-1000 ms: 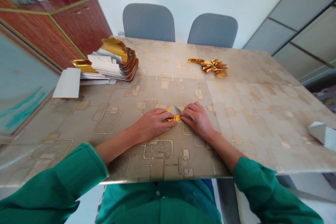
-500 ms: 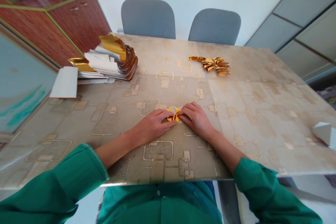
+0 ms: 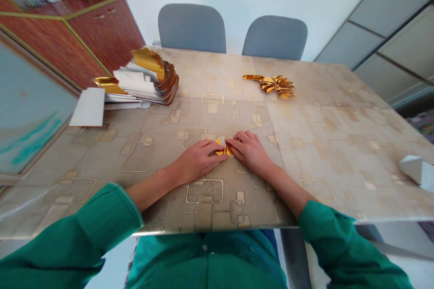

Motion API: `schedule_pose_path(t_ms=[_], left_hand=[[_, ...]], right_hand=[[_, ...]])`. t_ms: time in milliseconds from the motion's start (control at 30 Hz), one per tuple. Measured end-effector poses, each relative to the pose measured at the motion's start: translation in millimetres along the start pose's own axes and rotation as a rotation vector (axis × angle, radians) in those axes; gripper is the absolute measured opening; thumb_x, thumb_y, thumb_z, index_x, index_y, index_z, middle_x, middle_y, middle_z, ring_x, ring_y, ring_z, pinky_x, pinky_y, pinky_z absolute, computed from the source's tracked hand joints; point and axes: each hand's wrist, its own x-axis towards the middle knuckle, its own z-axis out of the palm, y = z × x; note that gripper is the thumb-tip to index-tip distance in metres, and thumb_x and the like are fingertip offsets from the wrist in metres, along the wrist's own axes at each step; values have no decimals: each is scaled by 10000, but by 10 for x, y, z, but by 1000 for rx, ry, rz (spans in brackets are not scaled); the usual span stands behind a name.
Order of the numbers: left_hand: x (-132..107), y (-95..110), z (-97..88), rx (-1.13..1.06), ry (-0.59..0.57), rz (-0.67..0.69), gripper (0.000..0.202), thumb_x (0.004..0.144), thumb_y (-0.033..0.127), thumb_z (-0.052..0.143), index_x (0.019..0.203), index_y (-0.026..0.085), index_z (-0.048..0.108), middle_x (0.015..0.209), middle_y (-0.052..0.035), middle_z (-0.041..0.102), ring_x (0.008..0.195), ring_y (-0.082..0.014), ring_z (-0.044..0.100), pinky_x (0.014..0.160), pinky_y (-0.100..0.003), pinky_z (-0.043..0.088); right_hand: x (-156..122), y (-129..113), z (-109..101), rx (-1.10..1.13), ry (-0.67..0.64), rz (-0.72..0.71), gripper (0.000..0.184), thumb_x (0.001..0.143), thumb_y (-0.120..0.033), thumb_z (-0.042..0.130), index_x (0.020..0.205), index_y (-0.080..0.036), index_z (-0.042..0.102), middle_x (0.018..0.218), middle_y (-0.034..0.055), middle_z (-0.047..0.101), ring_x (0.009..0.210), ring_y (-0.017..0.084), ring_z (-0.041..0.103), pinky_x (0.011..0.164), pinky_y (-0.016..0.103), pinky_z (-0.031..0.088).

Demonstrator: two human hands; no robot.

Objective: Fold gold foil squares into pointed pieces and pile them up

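Observation:
A small folded piece of gold paper lies on the patterned table in front of me. My left hand presses on its left side, fingers together and pinching at the fold. My right hand holds its right side, fingers bent down over the paper. The two sets of fingertips nearly meet, and most of the paper is hidden beneath them.
A stack of gold and white paper sheets sits at the far left, with a white card beside it. Finished gold folded pieces lie at the back centre. Two grey chairs stand behind. A white object rests at the right edge.
My hands have closed in a little over the gold paper, and the white face that showed a second ago is now mostly folded under or covered.

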Motion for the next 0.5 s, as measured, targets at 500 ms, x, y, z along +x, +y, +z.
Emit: schedule_pose_path(t_ms=[500], left_hand=[[8,-141,34,69,175,-141,228,1010,274,492,1054,167,689,1080,-56,716,979,-196,625,896,-367,527]], right_hand=[[-40,-28,-11,-59,38,-7,190,970,-264,543,1099,-230,680,967,79,628,897,227,506,754,342,370]])
